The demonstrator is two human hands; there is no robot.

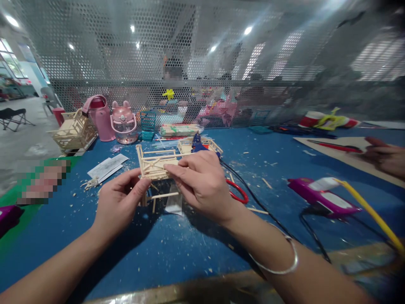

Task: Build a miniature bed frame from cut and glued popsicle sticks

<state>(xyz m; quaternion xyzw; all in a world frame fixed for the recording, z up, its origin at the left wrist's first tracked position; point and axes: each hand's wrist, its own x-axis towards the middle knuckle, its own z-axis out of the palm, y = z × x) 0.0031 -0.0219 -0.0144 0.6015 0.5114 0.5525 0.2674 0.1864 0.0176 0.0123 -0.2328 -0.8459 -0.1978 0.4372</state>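
Between my hands, above the blue tabletop, is a small model frame (160,162) built of thin wooden sticks, with posts, rails and a slatted surface. My left hand (122,196) grips its left post between thumb and fingers. My right hand (202,181) is closed in a pinch at the slatted part; whether a small piece sits in those fingertips is hidden. Just behind my right hand lies a dark blue tool (198,145) with a black cord, beside another stick structure (217,145). A red ring-shaped handle (238,192) shows partly from under my right hand.
Paper slips (109,166) and stick scraps lie on the blue table (177,261). A pink bottle (101,120), a clear pink jug (124,126) and a larger stick model (74,133) stand back left. A purple device (322,196) with cords is right, near another person's hand (387,158). Perforated metal screens the back.
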